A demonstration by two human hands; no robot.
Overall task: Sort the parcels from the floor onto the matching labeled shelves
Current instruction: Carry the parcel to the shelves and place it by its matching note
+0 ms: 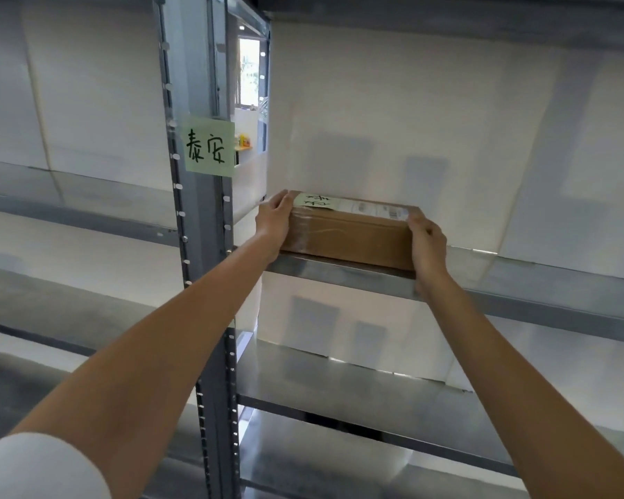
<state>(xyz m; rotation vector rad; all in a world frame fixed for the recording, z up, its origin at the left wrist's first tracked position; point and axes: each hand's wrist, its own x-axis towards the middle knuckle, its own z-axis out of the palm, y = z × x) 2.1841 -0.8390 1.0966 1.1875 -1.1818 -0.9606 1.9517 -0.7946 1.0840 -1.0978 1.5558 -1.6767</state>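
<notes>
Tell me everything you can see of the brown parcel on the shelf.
The parcel is a flat, oblong brown cardboard box, its left end wrapped in clear tape. On top lie a green handwritten note and a white printed label. It rests flat near the front edge of a metal shelf, just right of the upright post. The left hand grips its left end and the right hand its right end.

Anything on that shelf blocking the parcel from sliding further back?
Nothing visible. Both hands, left and right, grip the parcel at its ends; it sits at the shelf's front edge, bare metal beside it.
</notes>
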